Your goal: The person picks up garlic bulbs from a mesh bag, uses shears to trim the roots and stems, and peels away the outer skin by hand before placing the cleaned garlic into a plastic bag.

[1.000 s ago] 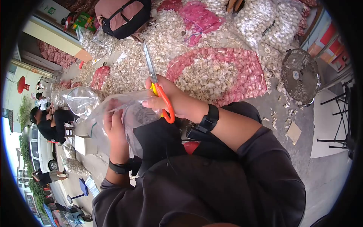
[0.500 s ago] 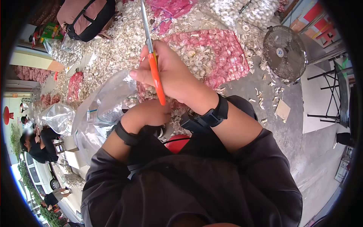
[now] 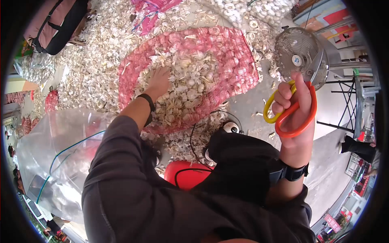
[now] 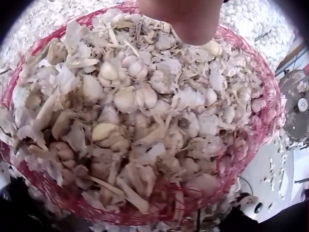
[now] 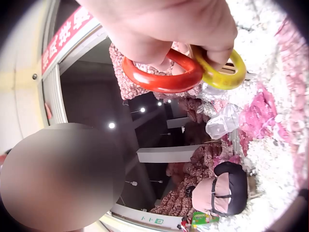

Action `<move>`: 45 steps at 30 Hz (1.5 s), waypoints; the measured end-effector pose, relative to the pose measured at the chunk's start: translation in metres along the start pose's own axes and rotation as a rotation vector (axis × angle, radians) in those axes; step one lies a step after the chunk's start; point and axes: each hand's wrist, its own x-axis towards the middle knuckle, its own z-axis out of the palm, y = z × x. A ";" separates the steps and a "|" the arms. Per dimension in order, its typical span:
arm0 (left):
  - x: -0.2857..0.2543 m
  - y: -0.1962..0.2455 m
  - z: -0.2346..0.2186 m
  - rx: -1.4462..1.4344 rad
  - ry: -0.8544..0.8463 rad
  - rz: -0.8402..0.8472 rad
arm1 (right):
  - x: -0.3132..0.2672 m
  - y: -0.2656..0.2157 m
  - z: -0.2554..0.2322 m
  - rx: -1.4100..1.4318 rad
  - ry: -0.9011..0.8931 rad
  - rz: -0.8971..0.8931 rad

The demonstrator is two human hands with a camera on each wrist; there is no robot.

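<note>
My left hand (image 3: 159, 83) reaches down onto the heap of garlic (image 3: 190, 83), its fingers laid over the bulbs and skins. The heap sits in an open red mesh bag (image 3: 239, 52). In the left wrist view only part of that hand (image 4: 186, 21) shows, at the top edge above loose cloves and dry stalks. Off to the right, my right hand (image 3: 298, 103) grips scissors (image 3: 313, 106) by their orange and yellow handles, blades pointing up and away. The right wrist view shows its fingers through the handle loops.
A large clear plastic bag (image 3: 73, 137) lies left of my left arm. Beyond the right hand stands a round metal fan (image 3: 287, 52). A red seat (image 3: 182, 174) is between the legs. Garlic skins (image 3: 97, 52) cover the floor, with a pink and black bag (image 3: 56, 26) at far left.
The left hand has left the clear plastic bag and moved onto the garlic in the mesh bag. My right hand has swung right, away from the plastic bag, still holding the scissors.
</note>
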 end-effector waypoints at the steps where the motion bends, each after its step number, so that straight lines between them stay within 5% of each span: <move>1: -0.007 -0.005 -0.003 -0.108 -0.131 -0.014 | 0.005 0.004 0.002 -0.059 0.019 0.004; 3: -0.031 -0.026 -0.012 -0.249 -0.509 0.036 | 0.017 0.010 0.010 -0.104 0.041 0.036; 6: -0.049 -0.030 -0.048 -0.380 -0.313 0.031 | 0.031 0.012 0.026 -0.103 0.024 0.075; 7: -0.043 -0.035 -0.060 -0.372 -0.337 0.067 | 0.034 0.012 0.028 -0.102 0.007 0.062; 10: -0.021 -0.053 -0.090 -0.562 -0.567 -0.201 | 0.038 0.015 0.027 -0.176 -0.041 -0.008; 14: 0.026 -0.052 -0.175 -0.594 -0.283 -0.264 | 0.037 0.013 0.021 -0.356 0.051 -0.002; 16: 0.038 -0.074 -0.210 -0.549 -0.086 -0.302 | 0.035 0.013 0.016 -0.523 -0.070 0.034; 18: 0.040 -0.084 -0.253 -0.527 -0.008 -0.301 | 0.036 0.017 0.009 -0.694 -0.194 0.071; 20: 0.031 -0.089 -0.306 -0.553 -0.140 -0.310 | 0.043 0.026 -0.001 -0.976 -0.346 0.015; 26: -0.056 0.003 -0.448 0.204 -0.288 -0.135 | 0.063 0.093 -0.010 -1.462 -0.619 0.060; 28: -0.090 0.060 -0.445 0.079 -0.317 -0.144 | 0.066 0.122 -0.002 -1.541 -0.595 0.125; 30: -0.132 0.106 -0.413 -0.335 -0.280 -0.244 | 0.083 0.162 -0.009 -1.643 -0.756 0.002; 34: -0.207 0.132 -0.344 0.044 -0.071 -0.139 | 0.149 0.232 -0.012 -1.854 -1.164 -0.477; 40: -0.231 0.107 -0.355 -0.141 0.012 -0.286 | 0.183 0.275 0.041 -1.856 -0.979 -0.211; 44: -0.238 0.089 -0.355 -0.125 0.036 -0.248 | 0.240 0.340 0.044 -1.760 -0.903 -0.490; 45: -0.236 0.089 -0.355 -0.135 0.030 -0.252 | 0.251 0.350 0.048 -1.788 -0.941 -0.412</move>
